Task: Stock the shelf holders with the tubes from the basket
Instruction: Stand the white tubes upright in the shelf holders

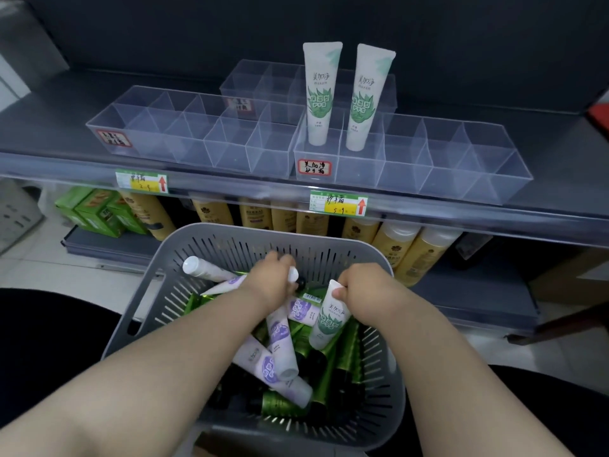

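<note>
Shelf (59,120): holder (461,173) on front edge, up ahead
Right grip (364,285): wrapped round tube (328,321), cap-down, closest to holder
Left grip (268,282): clutching second tube (292,274), down in basket (230,230)

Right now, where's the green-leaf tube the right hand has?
Head view, right of centre: the green-leaf tube sits in the grey basket, its upper end gripped by the right hand, just right of the purple-label tubes.

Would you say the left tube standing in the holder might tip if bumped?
Probably tippy: the tube is tall and stands on its narrow cap. The holder has low walls that would likely catch it. Its crimped top suggests soft plastic, so it may give when squeezed.
</note>
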A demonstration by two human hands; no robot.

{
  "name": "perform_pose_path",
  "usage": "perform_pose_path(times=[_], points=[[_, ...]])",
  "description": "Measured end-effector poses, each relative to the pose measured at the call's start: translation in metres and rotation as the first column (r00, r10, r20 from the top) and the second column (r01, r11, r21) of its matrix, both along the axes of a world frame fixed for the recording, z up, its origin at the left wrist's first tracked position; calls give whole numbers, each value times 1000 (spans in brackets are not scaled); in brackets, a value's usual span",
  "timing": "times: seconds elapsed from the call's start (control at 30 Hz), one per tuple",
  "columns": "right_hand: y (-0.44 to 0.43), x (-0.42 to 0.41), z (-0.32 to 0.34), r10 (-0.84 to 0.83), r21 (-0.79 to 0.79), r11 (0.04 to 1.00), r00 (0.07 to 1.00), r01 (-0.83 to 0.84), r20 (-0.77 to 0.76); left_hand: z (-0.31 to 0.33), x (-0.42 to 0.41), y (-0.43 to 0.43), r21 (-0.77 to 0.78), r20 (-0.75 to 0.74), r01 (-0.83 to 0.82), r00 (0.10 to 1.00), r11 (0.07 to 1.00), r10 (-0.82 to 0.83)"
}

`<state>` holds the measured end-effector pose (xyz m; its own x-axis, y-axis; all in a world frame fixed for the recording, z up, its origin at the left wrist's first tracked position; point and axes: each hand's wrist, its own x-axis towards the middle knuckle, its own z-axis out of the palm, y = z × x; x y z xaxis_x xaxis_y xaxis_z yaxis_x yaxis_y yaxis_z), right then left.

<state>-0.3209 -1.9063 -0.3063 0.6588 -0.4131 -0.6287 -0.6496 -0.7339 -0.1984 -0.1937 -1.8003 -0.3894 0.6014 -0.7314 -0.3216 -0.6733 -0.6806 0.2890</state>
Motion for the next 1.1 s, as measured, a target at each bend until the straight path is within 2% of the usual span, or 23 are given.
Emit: perform_pose_path(times=[0.07,0.13,0.2,0.27,0.33,0.4,0.43,0.57,0.63,0.7,0.73,0.83,0.9,0.97,1.03,1.1], points=[[1,1,0,7,-21,1000,1000,-7,19,23,3,15,-218,-14,-61,998,974,59],[1,2,1,5,-34,999,1000,-4,22,45,3,35,-418,-32,-124,992,900,122],[1,3,2,-9,-35,999,1000,10,18,54,1,56,-485,-84,-185,983,855,166],[3,2,3,-11,-35,999,1000,12,28,45,-1,78,-366,-141,-197,978,909,155],[7,2,3,-5,-30,1000,999,7,40,27,-4,96,-95,-211,-150,969,984,127],[12,1,0,3,-27,1000,999,-2,38,15,-11,104,156,-252,-43,964,987,82],[14,1,-2,9,-29,1000,1000,-8,29,13,-15,104,218,-237,-2,970,976,55],[15,0,-6,19,-50,999,1000,-18,11,20,-22,87,259,53,28,998,965,-43],[14,-1,-6,20,-53,998,1000,-19,12,21,-19,72,244,116,73,988,967,-104],[12,-1,-5,19,-54,998,1000,-18,17,17,-10,54,260,112,155,976,953,-189],[12,-1,-6,18,-54,998,999,-17,26,14,-5,44,320,88,200,967,926,-239],[11,-3,-6,26,-54,998,999,-23,46,-5,6,18,554,-46,300,942,777,-331],[10,-4,-6,28,-48,999,998,-26,51,-19,7,12,672,-96,286,948,683,-303],[8,-4,-6,28,-41,999,998,-26,55,-31,4,12,665,-90,231,969,710,-231],[6,-3,-7,27,-40,999,998,-25,56,-33,-3,12,613,-44,215,970,760,-238],[5,-2,-9,24,-45,999,998,-22,54,-29,-8,12,609,-20,215,967,764,-256]])
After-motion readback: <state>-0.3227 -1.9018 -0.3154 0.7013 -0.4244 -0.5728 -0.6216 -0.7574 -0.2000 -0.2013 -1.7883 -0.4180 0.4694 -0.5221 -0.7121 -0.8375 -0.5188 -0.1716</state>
